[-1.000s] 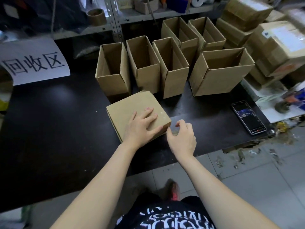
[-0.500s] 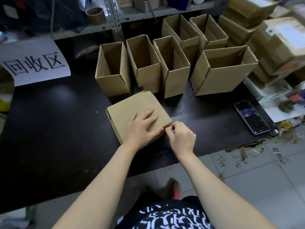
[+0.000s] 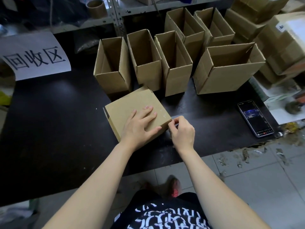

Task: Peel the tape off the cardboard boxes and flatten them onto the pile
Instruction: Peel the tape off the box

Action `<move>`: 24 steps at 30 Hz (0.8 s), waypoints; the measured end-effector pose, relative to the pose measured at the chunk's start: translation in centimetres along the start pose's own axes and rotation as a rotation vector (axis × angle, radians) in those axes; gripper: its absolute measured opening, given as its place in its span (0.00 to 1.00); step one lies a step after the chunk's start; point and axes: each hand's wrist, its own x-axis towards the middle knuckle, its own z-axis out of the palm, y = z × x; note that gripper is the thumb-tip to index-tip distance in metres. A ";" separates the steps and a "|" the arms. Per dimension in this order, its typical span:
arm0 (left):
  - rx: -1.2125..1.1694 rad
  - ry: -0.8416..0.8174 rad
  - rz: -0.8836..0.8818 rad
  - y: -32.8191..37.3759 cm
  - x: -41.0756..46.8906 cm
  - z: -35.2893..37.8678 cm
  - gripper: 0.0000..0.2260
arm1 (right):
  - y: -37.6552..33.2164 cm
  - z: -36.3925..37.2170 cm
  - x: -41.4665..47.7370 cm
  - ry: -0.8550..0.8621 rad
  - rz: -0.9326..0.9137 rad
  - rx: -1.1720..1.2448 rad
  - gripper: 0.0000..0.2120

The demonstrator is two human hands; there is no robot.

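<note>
Brown cardboard, a small closed box [image 3: 125, 111], sits near the middle of the frame on the black tabletop [image 3: 49, 121], not far from its near edge. The person's left hand [image 3: 140, 128] lies flat on the box's top, fingers straight and spread, thumb down over the near side, pressing on it. At the box's right corner the right hand [image 3: 182, 132] is curled, thumb and forefinger pinched together on the clear tape [image 3: 163, 115] that glints across that corner. How much of it has lifted I cannot tell.

Just behind the box stands a row of three tall open-topped brown cartons [image 3: 143, 66]. A wider open carton [image 3: 227, 70] stands to their right, and two more open ones [image 3: 199, 28] are behind. At the upper right, sealed brown parcels [image 3: 280, 47] are stacked, blurred. A black smartphone [image 3: 255, 119] with its screen lit lies on the tabletop at the right, well apart from the hands. At the upper left lies a white paper sign [image 3: 34, 55] with large black characters. Above it is a grey metal shelf [image 3: 105, 22] bearing a cardboard tube [image 3: 96, 7]. Pale floor tiles [image 3: 264, 179] at the lower right are littered with small scraps.
</note>
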 end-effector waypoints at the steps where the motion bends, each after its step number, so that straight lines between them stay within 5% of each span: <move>1: -0.002 0.003 0.003 -0.1 0.0 0.0 0.27 | 0.2 0.0 0.1 -0.014 0.001 0.015 0.06; 20: -0.078 0.053 0.004 -0.4 0.5 0.7 0.25 | 1.1 -0.6 2.4 -0.183 0.103 0.292 0.03; 24: -0.087 0.042 -0.007 -0.3 0.8 0.6 0.26 | 2.0 -2.1 2.8 -0.318 0.045 0.253 0.11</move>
